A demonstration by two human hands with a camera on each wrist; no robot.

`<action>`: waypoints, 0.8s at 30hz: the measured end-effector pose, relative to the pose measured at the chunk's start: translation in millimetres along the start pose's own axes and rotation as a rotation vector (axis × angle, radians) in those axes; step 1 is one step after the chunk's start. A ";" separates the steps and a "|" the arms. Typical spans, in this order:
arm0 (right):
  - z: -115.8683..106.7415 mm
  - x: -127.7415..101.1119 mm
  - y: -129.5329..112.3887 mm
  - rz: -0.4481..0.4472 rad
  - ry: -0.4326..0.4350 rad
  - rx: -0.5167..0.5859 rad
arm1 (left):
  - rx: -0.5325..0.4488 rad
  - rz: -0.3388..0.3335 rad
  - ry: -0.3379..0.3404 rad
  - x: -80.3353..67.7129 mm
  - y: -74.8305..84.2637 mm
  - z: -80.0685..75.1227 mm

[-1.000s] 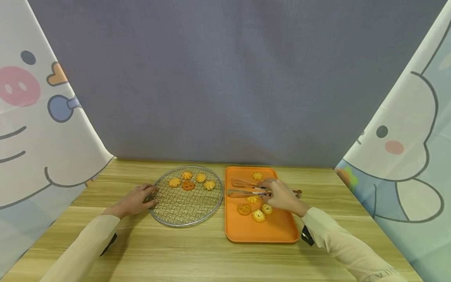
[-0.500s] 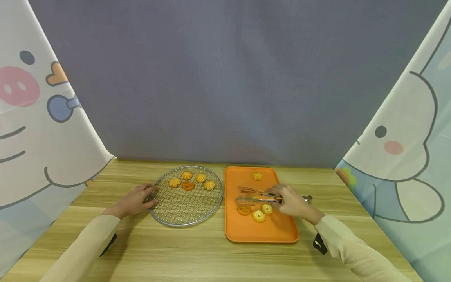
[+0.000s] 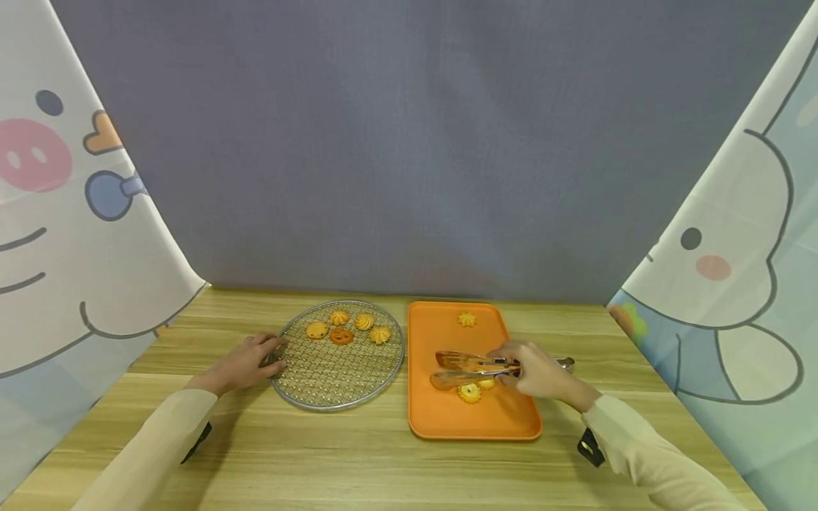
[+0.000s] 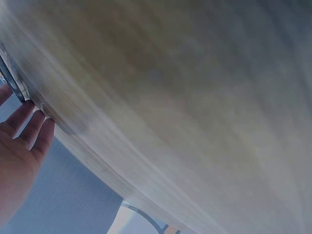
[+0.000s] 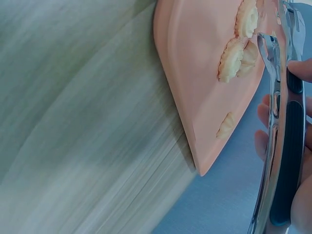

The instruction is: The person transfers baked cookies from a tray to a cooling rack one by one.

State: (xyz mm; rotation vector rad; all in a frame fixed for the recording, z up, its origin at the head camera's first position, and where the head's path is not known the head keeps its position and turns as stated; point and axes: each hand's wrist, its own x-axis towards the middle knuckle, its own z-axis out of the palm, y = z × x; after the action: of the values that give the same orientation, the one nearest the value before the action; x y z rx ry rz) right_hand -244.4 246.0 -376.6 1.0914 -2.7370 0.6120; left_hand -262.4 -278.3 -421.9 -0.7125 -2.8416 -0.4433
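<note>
The right hand (image 3: 537,370) is gripping the metal tongs (image 3: 473,369) over the cookies (image 3: 469,392) on the orange tray (image 3: 447,419), while the left hand (image 3: 246,363), fingers relaxed, is steadying the round wire rack (image 3: 339,383) on the bench (image 3: 358,461).

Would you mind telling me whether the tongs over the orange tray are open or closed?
Open: the tongs, gripped by the right hand, show two blades spread apart above the orange tray.

Wood table (image 3: 358,461), grey backdrop (image 3: 409,142), cartoon curtains (image 3: 70,234) both sides.
</note>
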 end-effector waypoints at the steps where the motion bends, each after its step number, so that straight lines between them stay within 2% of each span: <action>1: 0.3 -0.4 0.4 -0.002 -0.003 0.000 | 0.000 0.000 0.000 0.0 0.1 -0.2; 24: 0.3 -1.1 -1.4 -0.022 -0.014 0.003 | 0.013 0.019 0.013 0.0 0.3 0.4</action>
State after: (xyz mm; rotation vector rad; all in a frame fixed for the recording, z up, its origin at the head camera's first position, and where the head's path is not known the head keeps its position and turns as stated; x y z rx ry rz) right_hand -242.7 245.6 -376.7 1.1289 -2.7325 0.6080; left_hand -262.3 -278.0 -422.2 -0.7304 -2.8211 -0.4239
